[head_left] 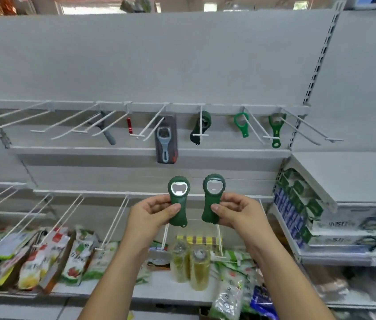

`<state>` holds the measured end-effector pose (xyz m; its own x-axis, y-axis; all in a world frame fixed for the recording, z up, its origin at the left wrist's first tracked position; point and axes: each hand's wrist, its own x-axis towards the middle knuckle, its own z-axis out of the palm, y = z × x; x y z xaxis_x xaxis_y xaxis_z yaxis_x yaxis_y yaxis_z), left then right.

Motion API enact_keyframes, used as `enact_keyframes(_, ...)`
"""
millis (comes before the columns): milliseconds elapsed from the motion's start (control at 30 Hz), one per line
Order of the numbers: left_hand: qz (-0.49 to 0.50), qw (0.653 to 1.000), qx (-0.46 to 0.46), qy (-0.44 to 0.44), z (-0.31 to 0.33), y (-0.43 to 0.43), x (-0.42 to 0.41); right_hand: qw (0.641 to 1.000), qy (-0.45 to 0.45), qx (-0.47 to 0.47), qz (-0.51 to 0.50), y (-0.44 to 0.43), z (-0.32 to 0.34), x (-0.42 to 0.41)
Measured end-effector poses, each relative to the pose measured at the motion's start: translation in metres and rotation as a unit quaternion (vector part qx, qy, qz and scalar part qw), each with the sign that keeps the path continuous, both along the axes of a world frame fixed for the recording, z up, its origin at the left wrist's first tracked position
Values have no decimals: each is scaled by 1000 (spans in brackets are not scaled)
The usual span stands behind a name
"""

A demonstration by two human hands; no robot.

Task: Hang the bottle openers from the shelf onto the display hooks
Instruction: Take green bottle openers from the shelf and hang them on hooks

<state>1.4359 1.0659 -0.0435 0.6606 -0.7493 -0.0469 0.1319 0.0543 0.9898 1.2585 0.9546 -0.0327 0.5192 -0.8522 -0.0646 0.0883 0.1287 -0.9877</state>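
Head view looks down on two hands raised side by side before the shelving. The left hand point(150, 213) pinches a dark green bottle opener point(179, 200) by its lower handle, thumb across the front and fingers curled behind. The right hand point(237, 212) grips a matching second opener point(212, 198) the same way. Both stand upright, their metal-ringed heads above the fingers, near each other but apart.

Above them runs the rail of display hooks point(182, 106). A hung dark opener point(202, 125) sits almost straight above the pair, with a packaged grey opener point(166, 140) to its left and a ring-shaped green opener point(242, 124) and a long green opener point(276, 131) to its right. The far-left hooks point(9, 116) stand bare, as does the right-end hook point(304, 127). Between hands and rail, the shelf edge point(90, 150) juts forward.
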Motion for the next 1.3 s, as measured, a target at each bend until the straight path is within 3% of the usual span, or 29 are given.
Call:
enact_keyframes(267, -50, 998, -23, -2, 1, -20, 51, 998, -28, -32, -51, 3, 14, 37)
enact_keyframes(600, -67, 997, -29, -13, 2, -34, 58, 993, -86, -44, -64, -20, 30, 60)
enact_keyframes(1300, -33, 999, -7, -25, -6, -30, 76, 989, -119, 25, -86, -84, 16, 115)
